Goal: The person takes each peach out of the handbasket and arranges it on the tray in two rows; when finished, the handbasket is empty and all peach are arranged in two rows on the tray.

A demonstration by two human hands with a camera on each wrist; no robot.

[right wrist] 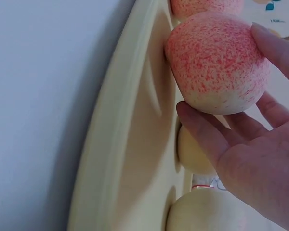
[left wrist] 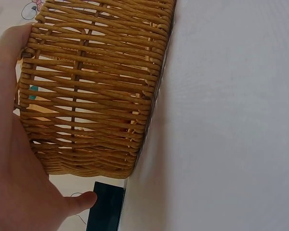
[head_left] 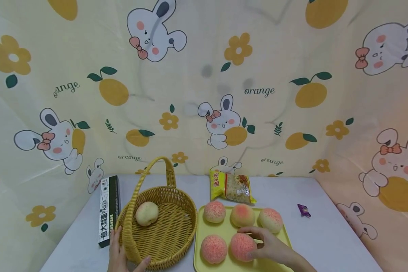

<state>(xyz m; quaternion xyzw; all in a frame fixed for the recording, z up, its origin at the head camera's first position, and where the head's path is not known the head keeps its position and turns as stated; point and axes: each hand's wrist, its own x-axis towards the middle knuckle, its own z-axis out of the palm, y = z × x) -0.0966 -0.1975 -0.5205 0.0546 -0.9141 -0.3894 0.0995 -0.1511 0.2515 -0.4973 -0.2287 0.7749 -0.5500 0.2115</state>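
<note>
My right hand (head_left: 270, 245) grips a pink-speckled peach (head_left: 243, 247) in the front row of the yellow tray (head_left: 198, 266). In the right wrist view, thumb and fingers lie around that peach (right wrist: 216, 62), close over the tray surface. At the front left of the wicker basket (head_left: 171, 260), my left hand (head_left: 119, 255) holds the rim beside the handle's foot. The left wrist view shows the thumb and fingers spread along the woven wall (left wrist: 94, 96). Inside the basket sits a pale peach (head_left: 147, 214).
Several other peaches (head_left: 213, 249) sit on the tray. A long black-and-white pasta box (head_left: 108, 211) lies left of the basket. Behind the tray is a yellow food packet (head_left: 232, 187); a small purple wrapped item (head_left: 304, 210) lies to the right. Printed cloth (head_left: 204, 83) encloses the table.
</note>
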